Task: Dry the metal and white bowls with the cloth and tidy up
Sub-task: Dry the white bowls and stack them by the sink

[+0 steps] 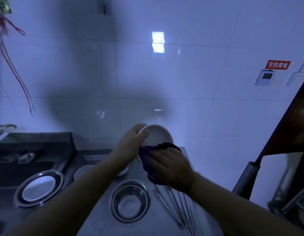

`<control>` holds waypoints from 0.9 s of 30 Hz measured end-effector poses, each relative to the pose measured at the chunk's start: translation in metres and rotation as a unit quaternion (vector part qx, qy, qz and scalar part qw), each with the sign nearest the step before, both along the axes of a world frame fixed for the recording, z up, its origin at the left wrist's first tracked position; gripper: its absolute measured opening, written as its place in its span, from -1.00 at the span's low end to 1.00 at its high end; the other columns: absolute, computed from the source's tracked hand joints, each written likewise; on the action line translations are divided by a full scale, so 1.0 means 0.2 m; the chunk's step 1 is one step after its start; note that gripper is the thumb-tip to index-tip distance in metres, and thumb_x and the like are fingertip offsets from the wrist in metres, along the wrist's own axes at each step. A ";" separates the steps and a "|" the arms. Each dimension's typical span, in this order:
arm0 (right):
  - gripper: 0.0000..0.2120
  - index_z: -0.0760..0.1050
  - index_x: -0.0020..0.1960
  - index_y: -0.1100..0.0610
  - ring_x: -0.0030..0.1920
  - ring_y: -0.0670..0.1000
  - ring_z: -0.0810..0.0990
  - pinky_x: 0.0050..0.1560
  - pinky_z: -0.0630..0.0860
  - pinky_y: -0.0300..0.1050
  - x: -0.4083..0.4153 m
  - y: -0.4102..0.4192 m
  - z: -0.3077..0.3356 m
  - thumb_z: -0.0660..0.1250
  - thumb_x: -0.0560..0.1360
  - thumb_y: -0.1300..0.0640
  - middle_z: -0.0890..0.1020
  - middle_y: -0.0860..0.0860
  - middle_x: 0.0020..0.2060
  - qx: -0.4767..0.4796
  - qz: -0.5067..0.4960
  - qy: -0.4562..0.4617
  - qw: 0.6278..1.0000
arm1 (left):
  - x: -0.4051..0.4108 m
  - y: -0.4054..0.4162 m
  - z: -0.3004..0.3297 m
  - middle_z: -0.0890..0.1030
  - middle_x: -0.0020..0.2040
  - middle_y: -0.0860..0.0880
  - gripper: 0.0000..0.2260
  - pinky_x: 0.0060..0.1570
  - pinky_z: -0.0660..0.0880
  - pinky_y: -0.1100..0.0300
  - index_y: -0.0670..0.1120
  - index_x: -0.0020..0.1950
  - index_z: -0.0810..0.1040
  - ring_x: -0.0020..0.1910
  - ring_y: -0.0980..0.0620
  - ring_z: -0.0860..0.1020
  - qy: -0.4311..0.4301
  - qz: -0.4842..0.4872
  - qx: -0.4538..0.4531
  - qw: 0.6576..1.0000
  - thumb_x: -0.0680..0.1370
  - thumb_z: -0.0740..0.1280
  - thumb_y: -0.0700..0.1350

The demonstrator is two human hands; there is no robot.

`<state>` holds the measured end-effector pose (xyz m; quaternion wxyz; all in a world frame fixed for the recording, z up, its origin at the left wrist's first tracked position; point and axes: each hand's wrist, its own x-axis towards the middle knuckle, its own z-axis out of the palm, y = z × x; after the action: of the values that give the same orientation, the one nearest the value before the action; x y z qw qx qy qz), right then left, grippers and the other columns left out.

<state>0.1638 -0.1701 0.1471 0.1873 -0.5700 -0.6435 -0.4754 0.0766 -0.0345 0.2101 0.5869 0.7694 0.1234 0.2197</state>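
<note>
Countertop (166, 217), steel, carries most of the ware under dim bluish light; a dark sink (28, 160) lies to its left. Metal bowls, 2 counted: 1 empty metal bowl (130, 201) at centre, 1 second metal bowl (18, 195) left of it with a white dish (38, 189) nested inside. White bowl (156, 136) is lifted off the counter and tilted, mouth toward the camera. Left hand (130, 147) grips its near-left rim, thumb over the edge. Right hand (171, 169) is closed around the purple cloth (152, 167), pressing it against the bowl's lower rim. Further white pieces: 1 small cup (82, 170) and 1 partly hidden piece under the left forearm. Metal tongs or skewers (175, 208) lie right of centre; count unclear.

Judgement: wipe best done by turning the bowl with the left hand while the cloth sweeps inside, rim, then outside. Firm rim grip needed; wet glaze is likely slippery.
</note>
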 end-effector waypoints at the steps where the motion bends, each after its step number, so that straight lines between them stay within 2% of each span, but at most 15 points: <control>1: -0.82 0.67 -0.02 0.16 -0.13 0.05 0.67 -0.14 0.59 -0.04 0.04 -0.03 0.03 0.44 0.45 0.08 0.70 0.11 -0.08 -0.033 0.020 -0.042 0.998 | -0.01 0.03 0.03 0.62 -0.12 -0.03 -0.83 -0.30 0.51 0.17 0.11 -0.06 0.55 -0.21 0.04 0.58 0.043 -0.036 0.008 0.998 0.56 0.21 -0.12; 3: -0.86 0.68 -0.05 0.15 -0.17 0.06 0.67 -0.14 0.59 -0.04 0.08 -0.05 0.08 0.42 0.47 0.09 0.70 0.10 -0.14 -0.076 0.047 -0.093 0.992 | -0.04 0.09 0.08 0.64 -0.16 -0.01 -0.84 -0.42 0.51 0.24 0.10 -0.02 0.56 -0.28 0.06 0.60 0.112 -0.093 0.008 0.989 0.54 0.23 -0.12; 5: -0.84 0.67 -0.02 0.15 -0.22 0.06 0.65 -0.20 0.57 -0.05 0.08 -0.03 0.10 0.40 0.48 0.10 0.69 0.10 -0.15 -0.070 0.030 -0.096 0.992 | -0.04 0.10 0.11 0.65 -0.18 -0.02 -0.83 -0.41 0.51 0.23 0.07 0.03 0.57 -0.30 0.04 0.61 0.103 -0.085 -0.038 0.990 0.52 0.27 -0.14; 7: -0.78 0.64 0.07 0.17 -0.23 0.05 0.64 -0.22 0.56 -0.06 0.04 0.02 0.11 0.37 0.51 0.08 0.69 0.10 -0.11 -0.023 -0.030 -0.070 0.997 | -0.04 0.07 0.10 0.63 -0.12 -0.04 -0.78 -0.34 0.55 0.20 0.03 0.09 0.54 -0.24 0.04 0.62 0.045 -0.038 -0.074 0.996 0.49 0.30 -0.20; 9: -0.74 0.62 0.11 0.18 -0.21 0.06 0.64 -0.19 0.56 -0.05 -0.02 0.07 0.10 0.37 0.52 0.04 0.69 0.11 -0.10 0.033 -0.077 -0.025 0.996 | -0.02 0.01 0.05 0.57 -0.01 -0.02 -0.75 -0.22 0.55 0.16 0.14 0.07 0.47 -0.10 0.01 0.56 -0.031 0.018 -0.071 0.997 0.51 0.26 -0.20; 11: -0.71 0.61 0.12 0.17 -0.19 0.06 0.64 -0.15 0.57 -0.05 -0.07 0.11 0.08 0.40 0.49 0.03 0.69 0.12 -0.08 0.065 -0.095 0.012 0.993 | -0.01 -0.03 0.02 0.51 0.05 0.07 -0.77 -0.14 0.50 0.20 0.22 0.06 0.42 0.00 0.06 0.50 -0.097 0.051 -0.057 0.992 0.59 0.15 -0.14; 13: -0.67 0.60 0.16 0.17 -0.15 0.05 0.65 -0.11 0.56 -0.05 -0.11 0.13 0.05 0.43 0.46 0.03 0.69 0.12 -0.05 0.073 -0.091 0.026 0.993 | -0.02 -0.02 0.00 0.52 0.06 0.12 -0.76 -0.10 0.48 0.23 0.21 0.10 0.45 0.02 0.11 0.50 -0.122 0.044 -0.034 0.991 0.63 0.09 -0.11; 18: -0.76 0.65 0.06 0.15 -0.20 0.03 0.65 -0.10 0.55 -0.10 -0.02 0.06 0.06 0.44 0.45 0.05 0.70 0.09 -0.10 0.017 -0.014 -0.060 0.998 | -0.05 0.06 0.03 0.62 -0.04 0.17 -0.65 -0.07 0.48 0.22 0.22 0.01 0.58 -0.05 0.18 0.56 -0.114 -0.035 -0.005 0.993 0.60 0.14 -0.21; 20: -0.78 0.63 0.05 0.15 -0.24 0.05 0.63 -0.15 0.55 -0.08 0.04 0.03 0.10 0.45 0.44 0.09 0.69 0.08 -0.15 -0.032 0.042 -0.113 0.992 | -0.05 0.11 0.07 0.65 -0.05 0.09 -0.68 -0.09 0.53 0.21 0.17 -0.01 0.60 -0.07 0.11 0.59 -0.043 -0.093 0.029 0.994 0.54 0.20 -0.24; 23: -0.77 0.52 0.11 0.15 -0.25 0.07 0.62 -0.20 0.54 -0.07 0.10 0.01 0.14 0.39 0.48 0.13 0.68 0.08 -0.19 -0.088 0.084 -0.156 0.980 | -0.05 0.17 0.15 0.67 -0.03 -0.12 -0.70 -0.11 0.52 0.07 0.09 0.01 0.63 -0.09 -0.06 0.61 0.083 -0.161 0.021 0.983 0.35 0.27 -0.14; 25: -0.83 0.58 0.05 0.15 -0.28 0.06 0.61 -0.24 0.53 -0.09 0.09 0.03 0.15 0.38 0.50 0.10 0.68 0.07 -0.20 -0.067 0.048 -0.137 0.987 | -0.05 0.18 0.15 0.66 -0.03 -0.07 -0.67 -0.21 0.53 0.12 0.16 0.02 0.61 -0.12 -0.02 0.61 0.061 -0.130 -0.005 0.990 0.31 0.29 -0.09; 27: -0.81 0.64 0.01 0.15 -0.25 0.04 0.64 -0.20 0.56 -0.10 0.06 0.05 0.14 0.38 0.51 0.05 0.70 0.07 -0.16 -0.013 -0.022 -0.087 0.996 | -0.05 0.13 0.07 0.60 0.05 -0.03 -0.68 -0.23 0.54 0.20 0.22 0.10 0.51 -0.06 0.00 0.59 -0.012 -0.084 -0.047 0.995 0.40 0.32 -0.09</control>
<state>0.1757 -0.1592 0.1758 0.1127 -0.5429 -0.6505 -0.5191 0.0673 -0.0094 0.2239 0.6405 0.7458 0.0615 0.1724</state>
